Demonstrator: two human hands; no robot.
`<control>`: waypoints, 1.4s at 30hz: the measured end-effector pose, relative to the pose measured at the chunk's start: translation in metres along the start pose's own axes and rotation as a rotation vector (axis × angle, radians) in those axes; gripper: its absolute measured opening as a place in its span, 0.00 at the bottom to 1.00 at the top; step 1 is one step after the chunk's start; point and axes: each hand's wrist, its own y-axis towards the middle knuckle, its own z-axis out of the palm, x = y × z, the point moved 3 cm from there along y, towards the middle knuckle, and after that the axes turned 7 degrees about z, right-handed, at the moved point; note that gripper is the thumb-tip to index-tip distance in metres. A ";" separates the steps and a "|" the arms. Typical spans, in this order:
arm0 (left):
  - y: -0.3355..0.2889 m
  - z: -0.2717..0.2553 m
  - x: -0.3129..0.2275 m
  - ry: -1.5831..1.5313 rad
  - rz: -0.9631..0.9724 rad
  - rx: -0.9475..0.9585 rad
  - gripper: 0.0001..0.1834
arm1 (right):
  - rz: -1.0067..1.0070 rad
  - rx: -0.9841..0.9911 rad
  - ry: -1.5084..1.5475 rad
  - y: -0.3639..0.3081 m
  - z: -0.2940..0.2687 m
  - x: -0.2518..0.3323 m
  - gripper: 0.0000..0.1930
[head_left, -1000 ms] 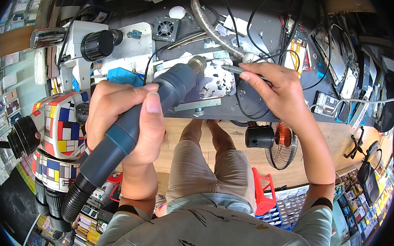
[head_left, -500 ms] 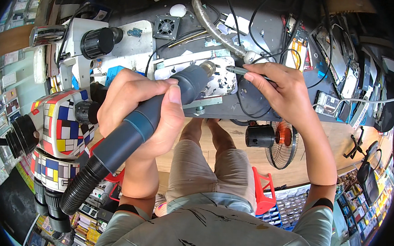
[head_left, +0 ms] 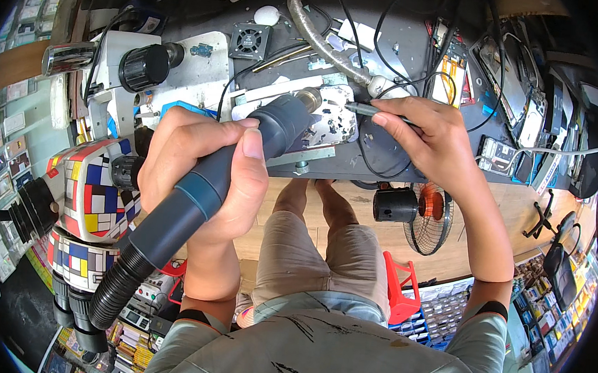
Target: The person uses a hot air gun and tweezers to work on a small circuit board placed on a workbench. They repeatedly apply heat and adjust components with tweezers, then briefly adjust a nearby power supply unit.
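My left hand [head_left: 199, 169] grips a dark blue-grey hot-air wand [head_left: 246, 151] with a ribbed black hose [head_left: 115, 288] trailing down to the lower left. Its metal nozzle [head_left: 310, 98] points at a small circuit board [head_left: 331, 119] held on a metal fixture at the desk's front edge. My right hand [head_left: 430, 140] pinches a thin metal tool, like tweezers [head_left: 361, 108], whose tip touches the board just right of the nozzle.
A microscope with a colourful block-patterned body [head_left: 94, 196] stands at the left. A small black fan [head_left: 249, 41], cables and a flexible metal hose [head_left: 320, 39] lie on the dark desk [head_left: 406, 48]. A floor fan [head_left: 422, 216] and red stool [head_left: 399, 290] sit below.
My left hand has swung the wand rightward and up, bringing its nozzle closer to the board. My right hand stays at the board with the thin tool.
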 end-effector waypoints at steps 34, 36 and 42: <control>0.004 -0.001 -0.004 0.017 0.022 -0.012 0.07 | -0.024 0.028 -0.053 0.003 0.000 0.001 0.13; 0.005 0.000 -0.003 0.018 0.020 -0.019 0.07 | -0.028 0.029 -0.046 0.004 -0.001 -0.001 0.13; 0.003 0.005 -0.003 0.033 0.004 0.039 0.06 | -0.038 0.020 -0.032 0.006 0.000 -0.006 0.12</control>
